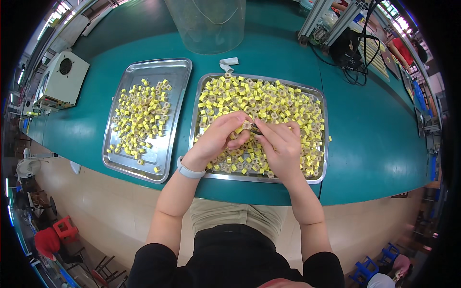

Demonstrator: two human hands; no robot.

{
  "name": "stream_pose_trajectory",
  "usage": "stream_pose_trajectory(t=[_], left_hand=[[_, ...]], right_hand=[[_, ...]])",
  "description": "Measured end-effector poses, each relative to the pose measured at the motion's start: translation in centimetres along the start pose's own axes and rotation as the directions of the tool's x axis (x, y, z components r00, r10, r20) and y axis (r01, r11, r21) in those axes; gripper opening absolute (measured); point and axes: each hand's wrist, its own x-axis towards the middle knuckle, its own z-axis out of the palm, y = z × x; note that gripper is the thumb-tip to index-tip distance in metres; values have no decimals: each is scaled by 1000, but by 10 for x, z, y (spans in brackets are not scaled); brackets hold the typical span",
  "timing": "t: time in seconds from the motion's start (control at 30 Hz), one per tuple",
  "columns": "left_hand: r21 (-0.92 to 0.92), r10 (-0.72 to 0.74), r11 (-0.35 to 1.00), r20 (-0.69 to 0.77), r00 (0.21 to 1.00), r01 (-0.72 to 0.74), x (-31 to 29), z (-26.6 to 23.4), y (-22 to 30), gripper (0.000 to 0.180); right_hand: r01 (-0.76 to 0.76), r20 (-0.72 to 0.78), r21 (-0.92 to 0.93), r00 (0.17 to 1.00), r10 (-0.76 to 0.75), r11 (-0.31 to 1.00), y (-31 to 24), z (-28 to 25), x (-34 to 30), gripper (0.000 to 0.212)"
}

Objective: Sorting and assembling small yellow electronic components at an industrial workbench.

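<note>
Over the right-hand metal tray (196,120), my left hand (218,134) pinches a small yellow-wrapped electronic component (247,125) with a pale face. My right hand (283,151) grips a slim dark tool (258,133) that looks like tweezers, its tip close against that component. The fingers of both hands nearly meet, and they hide part of the tool and the piece. Beneath them, many loose yellow components (269,103) of the same sort are heaped across the tray. A second metal tray (180,79), to the left, bears a smaller scattered pile of yellow components (144,108).
Behind the trays stand a clear bucket (211,33) and a crumpled white strip (229,64). A beige box-shaped device (65,79) sits at the far left of the green table (370,149). Metal posts (319,24) and black cables (357,57) occupy the back right.
</note>
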Motion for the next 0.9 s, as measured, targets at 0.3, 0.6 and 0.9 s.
stream_pose_trajectory(t=[0.3, 0.6, 0.9], left_hand=[[-77, 18, 997, -73, 997, -23, 4, -5, -3, 25], [-38, 149, 987, -97, 984, -153, 8, -6, -7, 25], [207, 249, 951, -71, 966, -230, 9, -5, -8, 22]], right_hand=[[-48, -12, 21, 999, 48, 999, -1, 2, -1, 39], [-107, -18, 52, 994, 108, 993, -2, 2, -2, 37], [-73, -28, 37, 997, 74, 997, -1, 1, -2, 36]])
